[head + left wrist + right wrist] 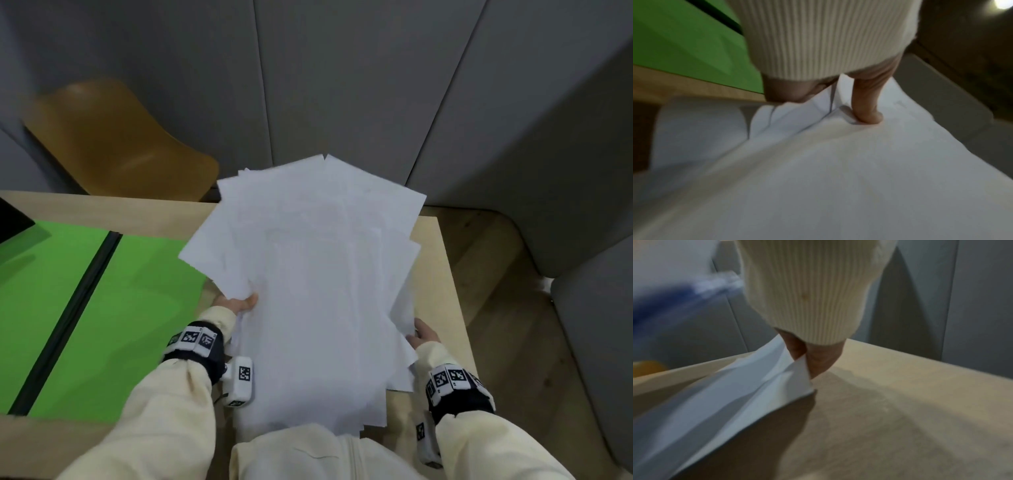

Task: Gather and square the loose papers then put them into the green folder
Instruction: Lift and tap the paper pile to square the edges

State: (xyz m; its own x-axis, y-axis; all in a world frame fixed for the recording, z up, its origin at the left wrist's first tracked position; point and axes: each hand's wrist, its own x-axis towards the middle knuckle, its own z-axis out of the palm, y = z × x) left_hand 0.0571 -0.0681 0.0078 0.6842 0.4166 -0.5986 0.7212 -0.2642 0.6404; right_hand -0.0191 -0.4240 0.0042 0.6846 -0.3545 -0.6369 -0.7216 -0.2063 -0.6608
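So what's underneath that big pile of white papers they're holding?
Under the papers shows the wooden table, with the green folder lying open beside them. Left hand and right hand grip the edges; their undersides are hidden.

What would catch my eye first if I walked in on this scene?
A big, uneven fan of white papers, held up over the right part of the wooden table, gripped at its sides by the left hand and the right hand. Next, the bright green folder lying open on the table's left.
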